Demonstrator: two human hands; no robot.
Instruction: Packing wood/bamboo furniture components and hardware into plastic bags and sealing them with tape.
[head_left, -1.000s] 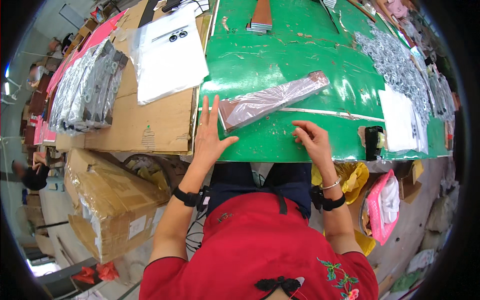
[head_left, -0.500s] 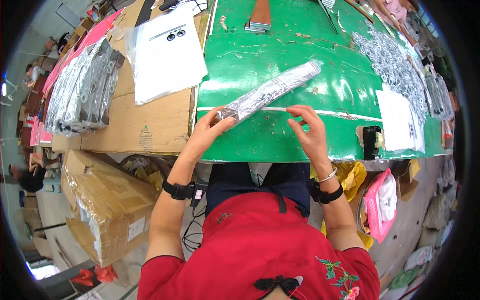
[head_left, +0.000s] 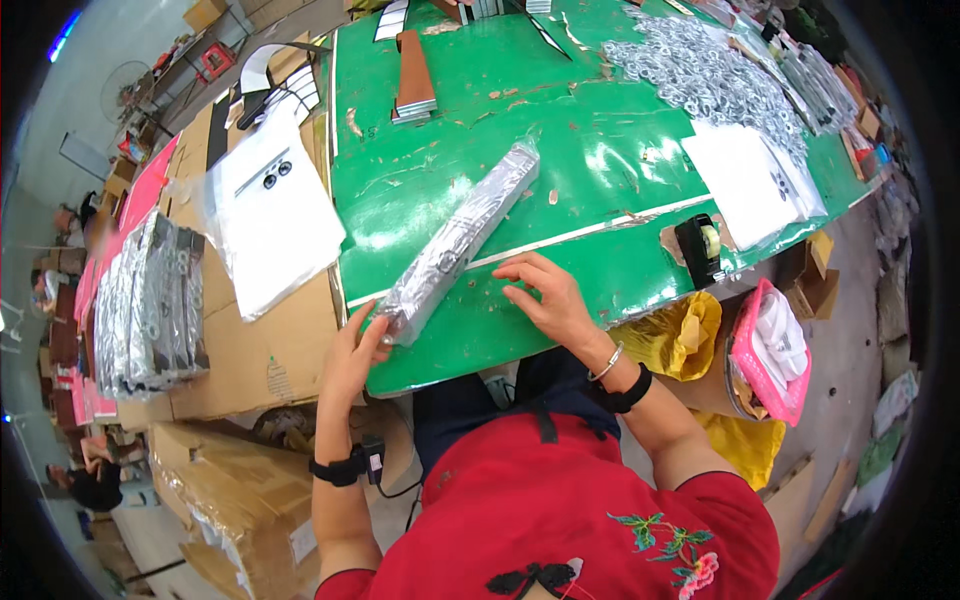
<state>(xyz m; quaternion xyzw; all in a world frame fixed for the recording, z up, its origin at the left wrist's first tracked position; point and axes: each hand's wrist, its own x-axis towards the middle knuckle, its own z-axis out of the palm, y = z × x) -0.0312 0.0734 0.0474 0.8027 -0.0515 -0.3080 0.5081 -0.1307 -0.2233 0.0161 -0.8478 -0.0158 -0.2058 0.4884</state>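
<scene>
A long, narrow bundle wrapped in clear plastic (head_left: 460, 235) lies slantwise on the green tabletop (head_left: 590, 225), its far end pointing up and to the right. My left hand (head_left: 350, 358) grips the near end of it, thumb and fingers closed around the plastic at the table's front edge. What is inside the wrapping looks brown and silvery but is hard to make out through the glare. To the right of the bundle, my right hand (head_left: 550, 300) hovers over the green surface, fingers curved and apart, holding nothing.
A pile of similar wrapped bundles (head_left: 150, 305) sits on cardboard at left, beside white printed bags (head_left: 275, 215). Farther off are brown strips (head_left: 413, 75) and heaped metal rings (head_left: 710, 80). A black tape dispenser (head_left: 697, 250) stands near the right edge, above a pink basket (head_left: 775, 350).
My view has turned, so the table appears shifted left and tilted. The left hand still grips the bundle's near end, and the bundle now points more steeply away. My right hand stays open.
</scene>
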